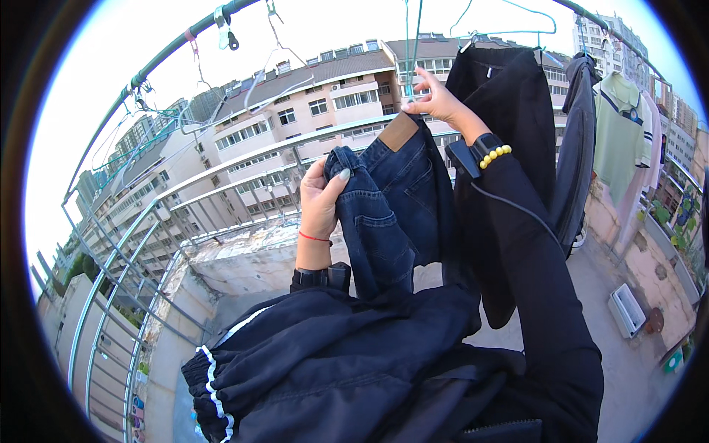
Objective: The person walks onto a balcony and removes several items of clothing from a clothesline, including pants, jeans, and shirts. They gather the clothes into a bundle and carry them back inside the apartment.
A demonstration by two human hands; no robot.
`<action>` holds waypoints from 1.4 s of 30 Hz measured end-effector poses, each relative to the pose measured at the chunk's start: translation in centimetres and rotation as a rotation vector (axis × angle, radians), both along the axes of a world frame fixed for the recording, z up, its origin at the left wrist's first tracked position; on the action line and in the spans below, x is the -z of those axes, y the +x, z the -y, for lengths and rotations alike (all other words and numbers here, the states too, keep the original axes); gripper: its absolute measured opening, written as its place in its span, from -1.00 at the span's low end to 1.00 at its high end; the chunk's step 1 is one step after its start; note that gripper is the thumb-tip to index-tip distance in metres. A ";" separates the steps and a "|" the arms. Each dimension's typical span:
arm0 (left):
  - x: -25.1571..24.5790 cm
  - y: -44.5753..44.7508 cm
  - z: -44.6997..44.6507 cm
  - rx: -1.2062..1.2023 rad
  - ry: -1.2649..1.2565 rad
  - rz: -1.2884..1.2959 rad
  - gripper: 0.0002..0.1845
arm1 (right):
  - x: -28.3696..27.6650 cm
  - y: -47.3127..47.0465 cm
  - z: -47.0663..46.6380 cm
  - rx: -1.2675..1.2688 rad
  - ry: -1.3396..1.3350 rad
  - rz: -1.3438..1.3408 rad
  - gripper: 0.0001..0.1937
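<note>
Dark blue denim jeans (399, 194) hang before me, a tan patch on their waistband. My left hand (324, 194) grips the waistband at its left end, thumb in front. My right hand (429, 99) is raised at the waistband's other corner, thumb and index finger around a clip (409, 99) on a green hanger; whether they pinch it is unclear. Black trousers (504, 111) hang from clips just to the right. A dark navy garment with white-trimmed elastic (343, 354) lies across my left forearm and in front of my body.
A green rail (194, 30) arches overhead with wire hangers (277, 72) at left. A grey garment (579, 133) and a pale green polo shirt (617, 127) hang at right. Metal railings (116, 266) and a low wall (238, 260) edge the terrace. A white planter (627, 310) stands on the floor.
</note>
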State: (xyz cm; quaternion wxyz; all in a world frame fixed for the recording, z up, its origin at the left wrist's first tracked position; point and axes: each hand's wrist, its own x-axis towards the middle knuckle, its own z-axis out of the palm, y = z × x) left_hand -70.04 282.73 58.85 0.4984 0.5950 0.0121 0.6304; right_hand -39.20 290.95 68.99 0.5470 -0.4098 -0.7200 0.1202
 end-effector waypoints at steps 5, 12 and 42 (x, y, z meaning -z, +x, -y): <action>0.3 -2.5 0.4 0.019 0.025 0.000 -0.68 | 0.2 0.4 -1.7 -0.091 -0.070 0.092 -0.16; 0.8 -4.2 0.4 0.014 0.023 0.038 -0.66 | 1.8 0.5 -3.6 0.014 0.162 0.075 -0.55; 2.2 0.8 1.6 0.012 -0.084 0.070 -0.72 | 19.7 -2.6 6.4 -0.109 -0.354 -0.574 -0.75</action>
